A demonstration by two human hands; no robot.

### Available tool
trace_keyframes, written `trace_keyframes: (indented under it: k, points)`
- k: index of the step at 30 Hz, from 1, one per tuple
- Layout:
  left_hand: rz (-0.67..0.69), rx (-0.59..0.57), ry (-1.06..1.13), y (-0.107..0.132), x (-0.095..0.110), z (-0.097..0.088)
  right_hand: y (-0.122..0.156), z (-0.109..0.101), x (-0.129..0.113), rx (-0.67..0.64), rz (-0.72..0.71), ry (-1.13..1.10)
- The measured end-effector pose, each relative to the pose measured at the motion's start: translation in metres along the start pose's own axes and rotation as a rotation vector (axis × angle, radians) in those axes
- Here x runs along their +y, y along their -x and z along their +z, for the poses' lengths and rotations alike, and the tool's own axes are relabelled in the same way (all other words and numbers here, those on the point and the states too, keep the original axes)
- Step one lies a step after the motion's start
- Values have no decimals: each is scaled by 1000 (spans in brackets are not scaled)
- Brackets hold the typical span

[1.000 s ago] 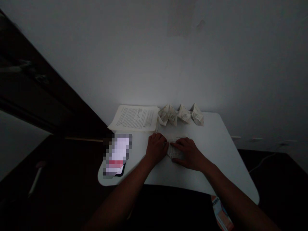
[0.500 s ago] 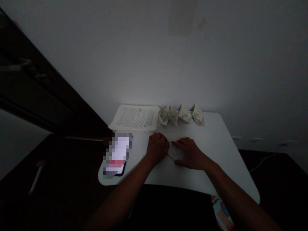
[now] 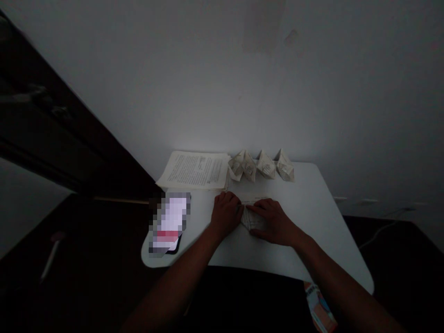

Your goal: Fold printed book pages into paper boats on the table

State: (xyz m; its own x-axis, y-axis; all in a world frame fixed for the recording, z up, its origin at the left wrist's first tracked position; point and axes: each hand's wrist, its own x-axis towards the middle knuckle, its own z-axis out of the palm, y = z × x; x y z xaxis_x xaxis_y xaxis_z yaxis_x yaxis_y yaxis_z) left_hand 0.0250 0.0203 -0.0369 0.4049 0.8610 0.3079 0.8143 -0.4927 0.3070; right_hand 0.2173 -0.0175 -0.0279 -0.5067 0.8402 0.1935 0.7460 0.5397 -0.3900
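A folded sheet of printed paper [image 3: 247,221] lies on the white table, partly hidden under both hands. My left hand [image 3: 227,212] is closed at its left edge, with curled fingers and the thumb against the paper. From the right, my right hand [image 3: 274,222] rests over the paper with its fingers spread. Its index fingertip touches near the upper fold, and the thumb lies by the lower point. Behind the hands stands a row of several folded paper boats [image 3: 266,165] with print on them.
A stack of printed sheets [image 3: 196,170] lies at the table's back left. Closer on the left is a phone [image 3: 171,217] with a lit, blurred screen. The white table [image 3: 322,222] meets the wall [image 3: 208,92] at the back. A dark door [image 3: 52,115] stands left.
My right thumb and index finger have shifted slightly left over the paper. My left hand has hardly moved.
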Motion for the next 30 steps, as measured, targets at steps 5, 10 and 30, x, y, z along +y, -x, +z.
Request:
trace_keyframes:
  k: [5,10,30]
  points:
    - [8,5,0,0,-1,1,-1,-1,-2,-5,14,11]
    - [10,8,19,0,-1,0,-1,0,-3,-3,18,26]
    - [337,4,21,17,13,-7,5,0,-2,75,68,71]
